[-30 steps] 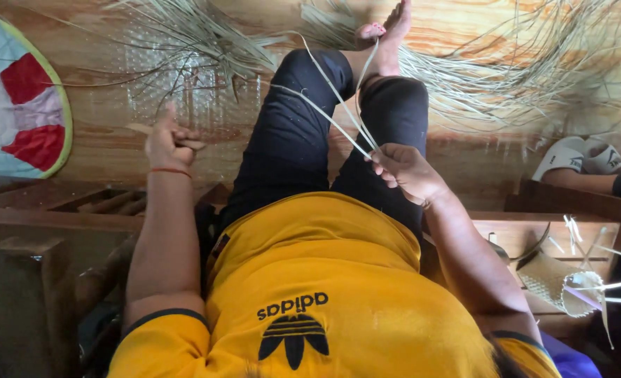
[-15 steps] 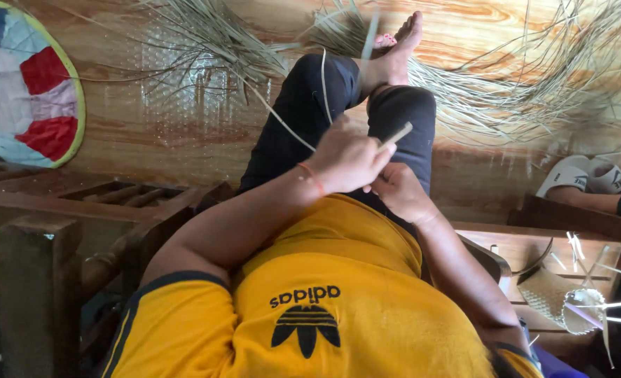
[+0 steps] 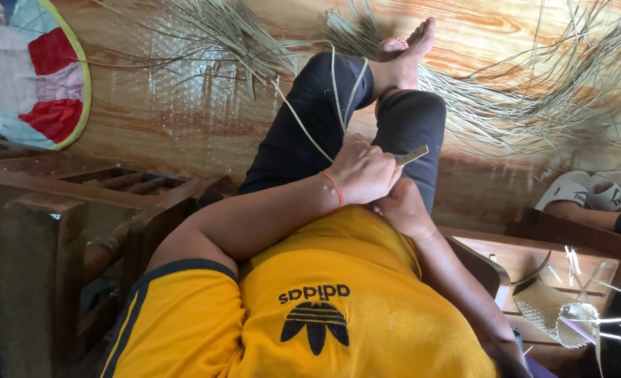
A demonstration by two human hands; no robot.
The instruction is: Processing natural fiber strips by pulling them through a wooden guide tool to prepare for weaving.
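Above the knee (image 3: 415,112), the left hand (image 3: 363,171) grips a small stick (image 3: 412,155); the right hand (image 3: 401,206) pinches strips (image 3: 338,91). Many loose leaves (image 3: 534,91) remain unworked.

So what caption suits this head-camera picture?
Left hand gripping a flat stick, right hand beside it, pale leaf strips over the knees.
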